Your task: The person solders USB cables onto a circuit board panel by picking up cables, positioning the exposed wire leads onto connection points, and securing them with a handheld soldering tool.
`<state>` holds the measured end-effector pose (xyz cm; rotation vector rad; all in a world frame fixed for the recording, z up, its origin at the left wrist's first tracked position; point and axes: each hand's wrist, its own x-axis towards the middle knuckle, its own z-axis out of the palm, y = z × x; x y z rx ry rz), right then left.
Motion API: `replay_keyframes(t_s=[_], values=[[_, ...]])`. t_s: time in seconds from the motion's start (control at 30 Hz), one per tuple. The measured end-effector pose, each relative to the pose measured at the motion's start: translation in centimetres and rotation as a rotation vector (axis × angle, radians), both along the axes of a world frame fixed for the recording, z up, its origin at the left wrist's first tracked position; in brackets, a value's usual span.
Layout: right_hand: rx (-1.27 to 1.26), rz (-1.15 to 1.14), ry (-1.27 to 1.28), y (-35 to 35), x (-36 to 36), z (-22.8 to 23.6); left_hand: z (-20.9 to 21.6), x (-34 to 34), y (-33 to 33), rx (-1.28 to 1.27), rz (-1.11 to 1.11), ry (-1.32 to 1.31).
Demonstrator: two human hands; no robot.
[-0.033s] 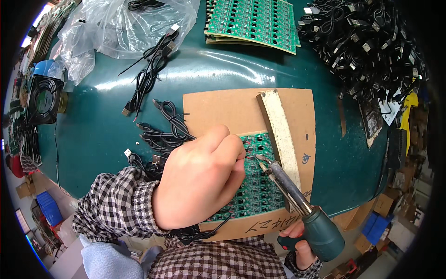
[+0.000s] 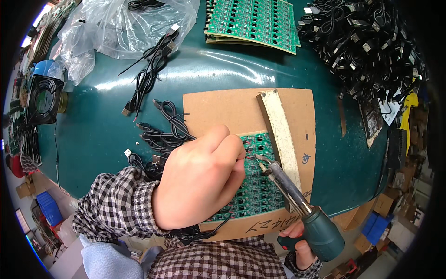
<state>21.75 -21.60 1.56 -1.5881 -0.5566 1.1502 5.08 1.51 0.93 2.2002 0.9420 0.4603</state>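
Note:
My left hand [image 2: 200, 174] is closed in a pinch over a green circuit board panel [image 2: 260, 200], its back toward me. The fingertips are mostly hidden, but a bit of thin red wire shows beside them, apparently a cable's end. My right hand [image 2: 304, 255] grips the dark green handle of a soldering iron [image 2: 290, 186] with a metal barrel. Its tip points up and left, down at the board close to my left fingertips. The panel lies on a brown cardboard sheet [image 2: 223, 109], with a pale worn bar [image 2: 281, 128] along its right side.
Black USB cables [image 2: 162, 135] lie coiled left of the cardboard, and more [image 2: 148, 79] lie farther off. At the back are a clear plastic bag [image 2: 125, 32], stacked green boards [image 2: 253, 23] and a large cable heap [image 2: 367, 46]. A small black fan [image 2: 44, 100] stands far left.

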Motion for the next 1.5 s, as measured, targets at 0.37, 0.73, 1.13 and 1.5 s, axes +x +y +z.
replay_keyframes(t_s=[0.37, 0.73, 1.13, 1.5], values=[[0.003, -0.036, -0.007, 0.1, -0.3, 0.1, 0.1, 0.0, 0.2, -0.031, -0.007, 0.007], [-0.046, -0.008, -0.004, 0.1, -0.2, 0.1, 0.1, -0.1, 0.2, -0.040, -0.021, 0.015], [-0.053, -0.018, -0.010, 0.0, -0.2, 0.0, 0.2, -0.2, 0.2, -0.043, -0.034, 0.062], [-0.071, -0.033, -0.017, 0.1, -0.3, 0.3, 0.2, -0.1, 0.2, -0.047, -0.028, 0.032]])
